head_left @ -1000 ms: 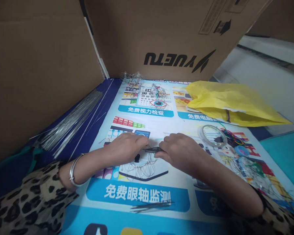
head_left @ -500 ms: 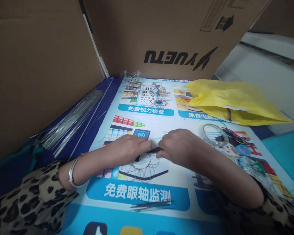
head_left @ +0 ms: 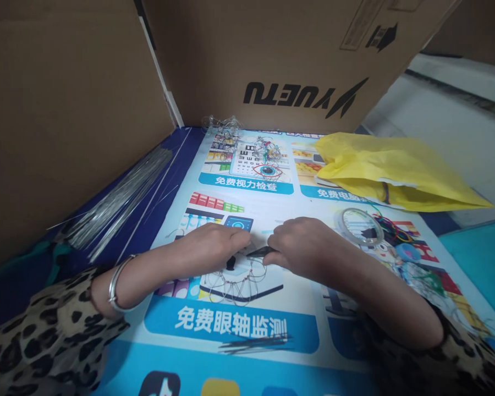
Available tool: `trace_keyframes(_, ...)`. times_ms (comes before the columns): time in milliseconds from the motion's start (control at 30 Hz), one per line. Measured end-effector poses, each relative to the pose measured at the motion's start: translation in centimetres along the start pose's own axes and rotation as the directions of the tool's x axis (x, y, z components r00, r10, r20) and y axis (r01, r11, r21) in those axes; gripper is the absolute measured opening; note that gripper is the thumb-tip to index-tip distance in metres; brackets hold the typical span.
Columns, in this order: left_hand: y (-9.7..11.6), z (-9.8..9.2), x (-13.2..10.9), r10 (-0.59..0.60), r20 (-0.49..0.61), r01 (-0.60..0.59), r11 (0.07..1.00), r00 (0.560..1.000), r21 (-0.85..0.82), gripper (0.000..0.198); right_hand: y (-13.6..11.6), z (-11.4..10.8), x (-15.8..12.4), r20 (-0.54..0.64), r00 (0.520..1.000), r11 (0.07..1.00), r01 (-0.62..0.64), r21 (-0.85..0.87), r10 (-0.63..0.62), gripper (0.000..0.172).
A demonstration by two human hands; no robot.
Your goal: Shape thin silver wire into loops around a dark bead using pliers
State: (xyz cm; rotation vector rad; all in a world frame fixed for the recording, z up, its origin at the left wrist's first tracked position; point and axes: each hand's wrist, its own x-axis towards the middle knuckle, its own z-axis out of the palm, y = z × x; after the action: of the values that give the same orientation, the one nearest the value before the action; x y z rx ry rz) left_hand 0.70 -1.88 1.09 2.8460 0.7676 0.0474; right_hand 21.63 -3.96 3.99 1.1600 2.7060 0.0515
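YUETU box [head_left: 305, 99] behind dark tool [head_left: 259, 252]

Soft, even daylight; faint shadows, wide-angle bending at edges, slightly soft focus.

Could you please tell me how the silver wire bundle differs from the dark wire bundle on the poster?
The silver wire bundle is long and large; the dark wire bundle is short and small. The silver one lies on the blue cloth by the cardboard wall, running diagonally; the dark one lies on the printed poster, almost level. Both are loose straight strands lying flat.
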Motion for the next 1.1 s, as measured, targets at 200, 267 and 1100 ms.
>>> trace_keyframes(200, -0.2, -0.1, -0.3, -0.013, 0.008, 0.013, 1.000, 1.000, 0.006, 0.023, 0.2, 0.6, 0.1, 0.026, 0.999, 0.997, -0.036, 0.066, 0.034, 0.034)
trace_keyframes(267, -0.3, 0.1, -0.3, -0.015, -0.015, 0.016, 1.000, 1.000, 0.027, 0.023, 0.3, 0.7, 0.1, 0.038, 0.998, 0.995, -0.046, 0.088, 0.042, 0.035)
trace_keyframes(1100, -0.6, 0.1, -0.6, 0.034, -0.188, 0.011, 0.973, 0.982, 0.232, 0.009, 0.4, 1.7, -0.3, -0.006, 0.998, 0.970, -0.060, 0.237, 0.063, 0.041)
